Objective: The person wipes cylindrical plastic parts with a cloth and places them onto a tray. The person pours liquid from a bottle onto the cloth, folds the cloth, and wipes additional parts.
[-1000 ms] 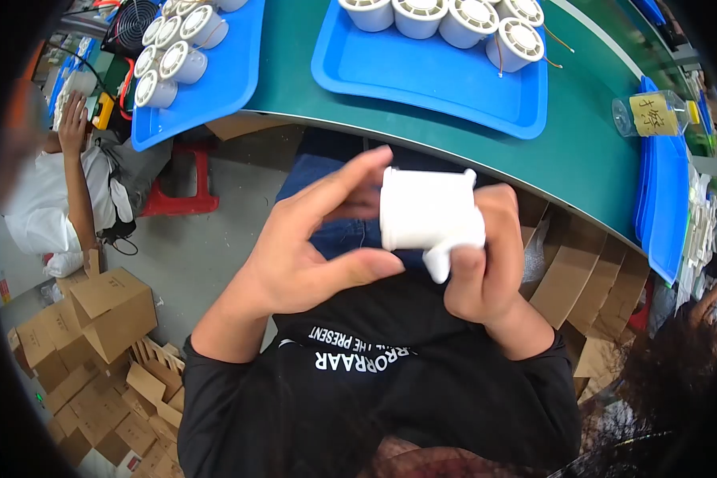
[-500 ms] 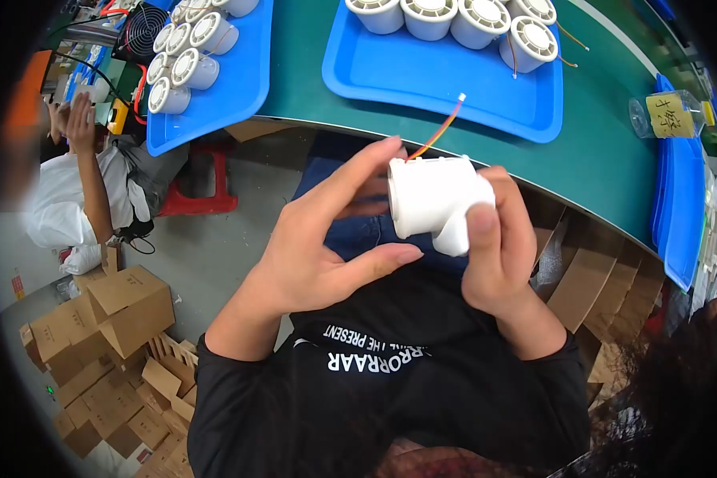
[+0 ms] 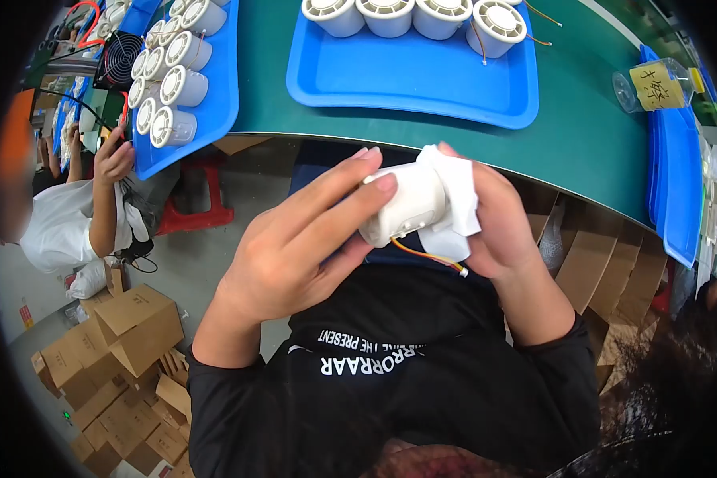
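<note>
My left hand [image 3: 283, 243] has its fingers wrapped round a white cylindrical plastic housing [image 3: 413, 199], held in front of my chest. A thin red, yellow and black cable [image 3: 426, 253] with a small white connector hangs from the housing's lower side. On the right, my right hand [image 3: 500, 219] grips a crumpled white wipe [image 3: 458, 191] and presses it against that end of the housing. The wipe covers the end, and some right fingers are hidden behind it.
A blue tray [image 3: 406, 99] with several similar white housings [image 3: 498, 30] lies on the green table [image 3: 581, 151]. Another loaded blue tray [image 3: 219, 103] is at left. At right are a labelled plastic bottle [image 3: 653, 86] and stacked blue trays [image 3: 677, 183]. Cardboard boxes [image 3: 139, 327] and a co-worker's hand [image 3: 113, 163] are at left.
The housing has turned, so its cable now points down instead of up. My left hand has gone from open beside it to closed on it. The wipe is more spread out.
</note>
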`<state>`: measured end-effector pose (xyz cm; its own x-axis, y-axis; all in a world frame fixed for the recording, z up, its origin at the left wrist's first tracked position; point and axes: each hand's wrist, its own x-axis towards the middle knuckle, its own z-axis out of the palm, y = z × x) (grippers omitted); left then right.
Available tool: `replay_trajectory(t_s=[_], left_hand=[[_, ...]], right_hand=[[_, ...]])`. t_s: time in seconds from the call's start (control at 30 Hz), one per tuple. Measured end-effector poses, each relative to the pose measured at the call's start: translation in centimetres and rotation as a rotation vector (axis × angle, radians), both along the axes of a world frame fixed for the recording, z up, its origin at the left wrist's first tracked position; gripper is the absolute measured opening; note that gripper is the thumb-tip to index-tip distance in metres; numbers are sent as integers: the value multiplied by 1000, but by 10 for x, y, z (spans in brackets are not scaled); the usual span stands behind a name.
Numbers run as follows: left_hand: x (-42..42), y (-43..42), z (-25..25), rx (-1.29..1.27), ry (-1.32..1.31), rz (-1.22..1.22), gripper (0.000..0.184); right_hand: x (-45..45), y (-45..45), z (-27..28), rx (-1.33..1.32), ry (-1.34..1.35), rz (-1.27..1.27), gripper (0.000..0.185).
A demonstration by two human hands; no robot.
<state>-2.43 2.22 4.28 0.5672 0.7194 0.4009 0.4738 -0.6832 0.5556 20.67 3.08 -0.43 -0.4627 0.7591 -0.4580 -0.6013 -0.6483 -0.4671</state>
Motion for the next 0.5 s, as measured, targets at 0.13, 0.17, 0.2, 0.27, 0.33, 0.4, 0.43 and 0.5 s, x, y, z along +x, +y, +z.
replay_trajectory(t_s=[0.13, 0.17, 0.2, 0.27, 0.33, 0.4, 0.43, 0.5], left_hand=[[1, -4, -7, -143, -172, 63, 78], [2, -5, -9, -194, -224, 81, 80], [3, -5, -11, -207, -241, 78, 81], [4, -2, -12, -229, -276, 68, 84], [4, 2, -13, -245, -281, 50, 85], [6, 5, -14, -274, -283, 33, 87], [8, 7, -16, -292, -283, 23, 87], [14, 12, -16, -343, -315, 4, 88]], right_hand=[[18, 3, -21, 134, 340, -64, 50], [20, 1, -18, 139, 312, -120, 54], [23, -1, -11, 149, 283, -176, 58], [35, -2, -9, 224, 247, -238, 63], [46, -1, -11, 337, 236, -250, 65], [43, -3, 4, 331, -198, -369, 61], [40, 0, 12, 418, -415, -374, 59], [39, 0, 15, 860, -811, -308, 49]])
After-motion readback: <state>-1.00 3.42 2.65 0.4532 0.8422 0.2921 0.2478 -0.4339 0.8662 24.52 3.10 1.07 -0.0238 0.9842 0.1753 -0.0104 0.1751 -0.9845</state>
